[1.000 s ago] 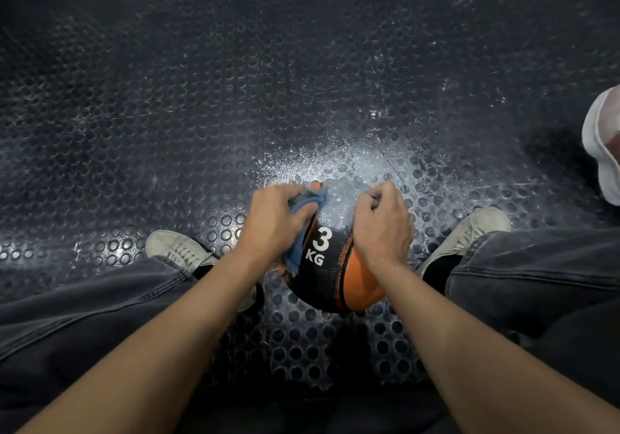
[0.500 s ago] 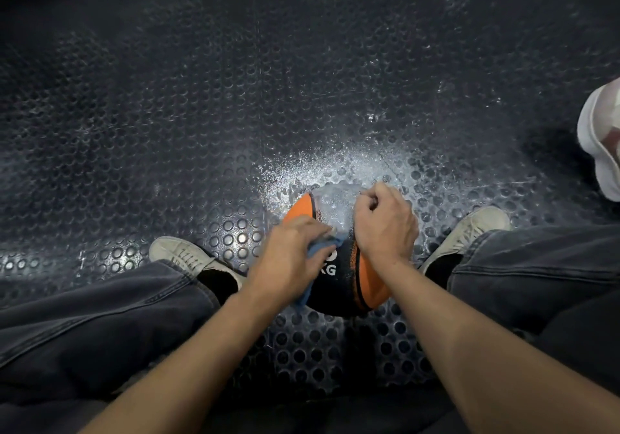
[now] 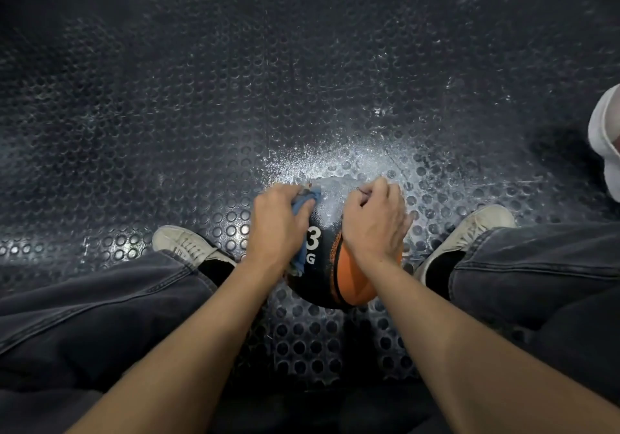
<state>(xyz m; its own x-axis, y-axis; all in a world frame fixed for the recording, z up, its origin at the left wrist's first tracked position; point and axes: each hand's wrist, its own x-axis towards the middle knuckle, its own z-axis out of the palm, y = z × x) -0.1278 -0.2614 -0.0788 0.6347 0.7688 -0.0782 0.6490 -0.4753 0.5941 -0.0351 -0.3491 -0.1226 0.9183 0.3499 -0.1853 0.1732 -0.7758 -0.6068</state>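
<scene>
Head view, work in hand: wiping down a black-and-orange rubber medicine ball (image 3: 327, 267) marked "3 KG".
Where the ball is: on the dark studded rubber floor (image 3: 201, 98), between the person's two feet, at the near edge of a pale wet spray patch (image 3: 335, 158).
Left hand (image 3: 278, 225): clasped round a bunched blue cloth (image 3: 302, 203) and pressing it against the ball's upper left side. More cloth trails out below the palm.
Right hand (image 3: 372, 222): fingers curled in over the ball's top right, thumb down its side. It looks to be bracing the ball so it cannot roll.
Done, as far as it shows: the ball's crown glistens with droplets, so spray appears to be on and the rubbing is under way.
Left to do: the wet crown between the hands looks unwiped. The lower black and orange panels look dry, and the underside is hidden. I judge the job to be early to midway, with the ball needing a turn to reach the rest.
Counts: one ball, one cloth, two hands.
Also counted: two pale canvas shoes, one on the left (image 3: 183, 244) and one on the right (image 3: 476, 229). There are two dark denim trouser legs (image 3: 100, 299) and one white shoe (image 3: 604, 138) at the right edge.
</scene>
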